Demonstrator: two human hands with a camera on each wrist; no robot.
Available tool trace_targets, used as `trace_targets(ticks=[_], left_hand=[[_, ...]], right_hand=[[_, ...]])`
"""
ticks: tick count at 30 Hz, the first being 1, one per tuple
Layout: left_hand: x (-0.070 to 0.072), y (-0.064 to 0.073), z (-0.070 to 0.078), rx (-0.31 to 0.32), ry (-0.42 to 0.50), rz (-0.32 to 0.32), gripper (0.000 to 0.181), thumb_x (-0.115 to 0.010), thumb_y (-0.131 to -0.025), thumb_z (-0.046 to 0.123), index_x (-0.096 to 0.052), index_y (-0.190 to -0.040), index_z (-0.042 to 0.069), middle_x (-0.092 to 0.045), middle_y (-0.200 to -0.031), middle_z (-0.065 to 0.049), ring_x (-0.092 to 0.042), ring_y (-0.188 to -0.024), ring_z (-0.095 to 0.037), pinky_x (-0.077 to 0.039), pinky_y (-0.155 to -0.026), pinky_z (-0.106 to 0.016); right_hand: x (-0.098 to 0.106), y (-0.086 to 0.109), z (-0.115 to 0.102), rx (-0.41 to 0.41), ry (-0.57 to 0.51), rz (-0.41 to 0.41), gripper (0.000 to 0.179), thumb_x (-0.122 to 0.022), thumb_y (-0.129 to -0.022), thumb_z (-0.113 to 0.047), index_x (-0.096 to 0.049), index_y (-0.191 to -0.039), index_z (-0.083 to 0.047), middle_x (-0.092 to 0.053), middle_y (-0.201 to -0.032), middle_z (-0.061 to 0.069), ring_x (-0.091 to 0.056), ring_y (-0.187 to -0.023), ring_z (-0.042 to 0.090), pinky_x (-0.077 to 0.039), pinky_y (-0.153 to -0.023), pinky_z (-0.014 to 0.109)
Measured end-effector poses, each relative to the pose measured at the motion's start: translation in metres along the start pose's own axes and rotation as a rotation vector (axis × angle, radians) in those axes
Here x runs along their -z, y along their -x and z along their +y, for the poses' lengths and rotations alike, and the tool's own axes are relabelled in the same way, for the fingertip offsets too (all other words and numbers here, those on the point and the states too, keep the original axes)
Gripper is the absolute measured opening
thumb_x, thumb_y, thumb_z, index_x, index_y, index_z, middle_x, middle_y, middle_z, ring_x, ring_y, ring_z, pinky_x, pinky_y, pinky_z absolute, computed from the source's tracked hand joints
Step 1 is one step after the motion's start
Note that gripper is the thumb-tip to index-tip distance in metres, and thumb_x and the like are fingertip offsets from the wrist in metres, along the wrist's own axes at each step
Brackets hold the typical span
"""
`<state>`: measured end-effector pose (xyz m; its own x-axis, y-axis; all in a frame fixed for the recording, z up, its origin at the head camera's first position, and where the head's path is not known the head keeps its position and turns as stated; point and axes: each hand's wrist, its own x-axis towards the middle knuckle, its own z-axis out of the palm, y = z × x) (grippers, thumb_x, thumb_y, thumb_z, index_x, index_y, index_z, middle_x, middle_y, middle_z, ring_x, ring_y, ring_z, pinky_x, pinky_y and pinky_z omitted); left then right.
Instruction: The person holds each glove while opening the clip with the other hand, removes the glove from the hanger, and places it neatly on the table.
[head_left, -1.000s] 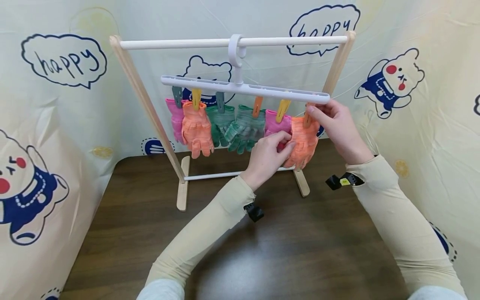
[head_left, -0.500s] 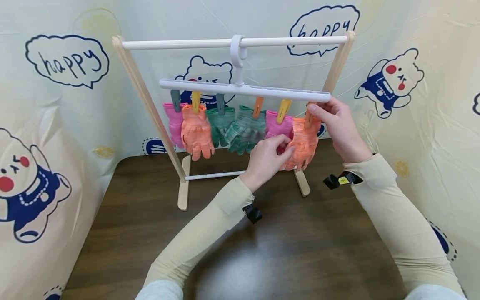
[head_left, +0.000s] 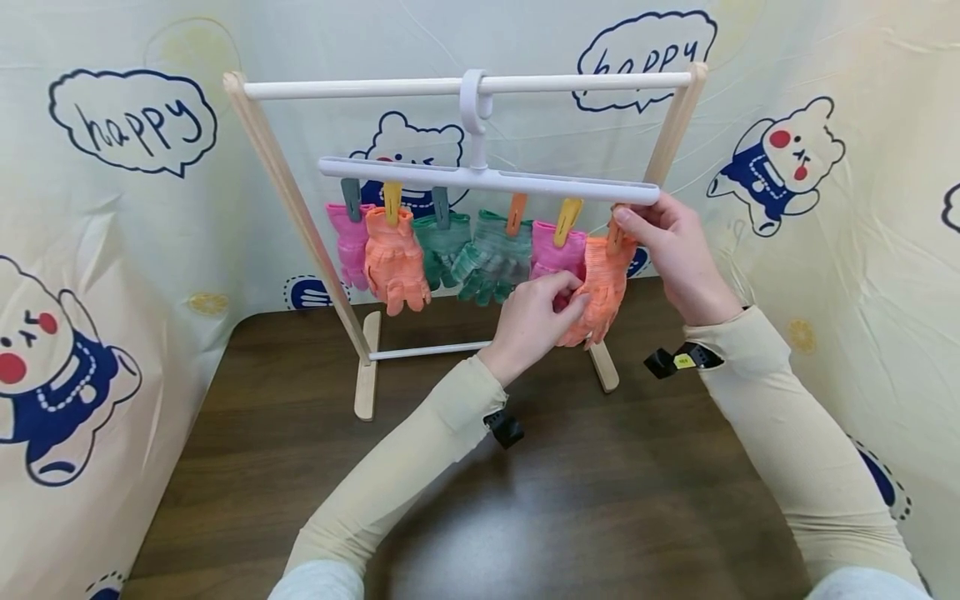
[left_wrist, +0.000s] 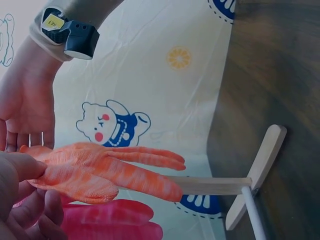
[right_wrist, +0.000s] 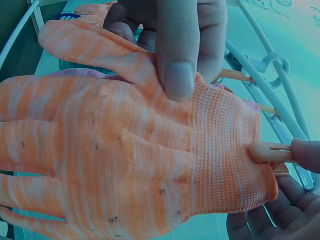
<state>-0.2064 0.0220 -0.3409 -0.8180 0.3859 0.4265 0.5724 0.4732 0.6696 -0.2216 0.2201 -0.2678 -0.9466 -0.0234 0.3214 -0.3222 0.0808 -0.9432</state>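
An orange work glove (head_left: 606, 287) hangs at the right end of the white clothes hanger (head_left: 562, 183), fingers downward. My left hand (head_left: 527, 321) pinches the glove's edge near its thumb, the thumb on the outer face in the right wrist view. At the cuff, my right hand (head_left: 681, 258) pinches an orange clothespin (right_wrist: 270, 151), whose tip overlaps the ribbed cuff. A pink glove (head_left: 557, 250) hangs just left of it, partly behind my left hand, under a yellow clothespin (head_left: 567, 222). In the left wrist view the orange glove (left_wrist: 105, 167) lies over the pink glove (left_wrist: 115, 220).
Farther left hang two green gloves, another orange glove (head_left: 395, 258) and a pink glove (head_left: 348, 246), each under a clothespin. The hanger hooks on the white top rod (head_left: 360, 87) of a wooden-legged rack. The rack stands on a dark wooden table (head_left: 465, 500) before a printed curtain.
The right-end orange glove has turned slightly and looks narrower, its lower part swung a little left. Both hands keep their holds, and the hanger's left end has dipped slightly.
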Motion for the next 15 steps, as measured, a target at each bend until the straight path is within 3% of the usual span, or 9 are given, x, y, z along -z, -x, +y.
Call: trace_targets(ticks=[6, 15], left_hand=[[-0.0023, 0.0020, -0.0045, -0.002, -0.012, 0.004, 0.014, -0.070, -0.101, 0.024, -0.074, -0.107, 0.012, -0.069, -0.086, 0.001, -0.056, -0.071, -0.013, -0.046, -0.062, -0.022], [-0.0036, 0.0059, -0.0079, -0.003, -0.034, -0.008, 0.013, -0.071, -0.101, 0.024, -0.074, -0.105, 0.012, -0.068, -0.085, 0.001, -0.056, -0.071, -0.013, -0.045, -0.061, -0.023]], right_hand=[[-0.0013, 0.0010, 0.0008, -0.016, -0.002, -0.005, 0.018, -0.070, -0.100, -0.018, -0.072, -0.116, -0.009, -0.072, -0.097, -0.003, -0.060, -0.087, 0.013, -0.048, -0.077, 0.026], [-0.0024, -0.0004, 0.0038, -0.038, -0.022, -0.006, 0.019, -0.070, -0.101, -0.019, -0.073, -0.117, -0.010, -0.073, -0.101, -0.003, -0.060, -0.099, 0.015, -0.046, -0.085, 0.028]])
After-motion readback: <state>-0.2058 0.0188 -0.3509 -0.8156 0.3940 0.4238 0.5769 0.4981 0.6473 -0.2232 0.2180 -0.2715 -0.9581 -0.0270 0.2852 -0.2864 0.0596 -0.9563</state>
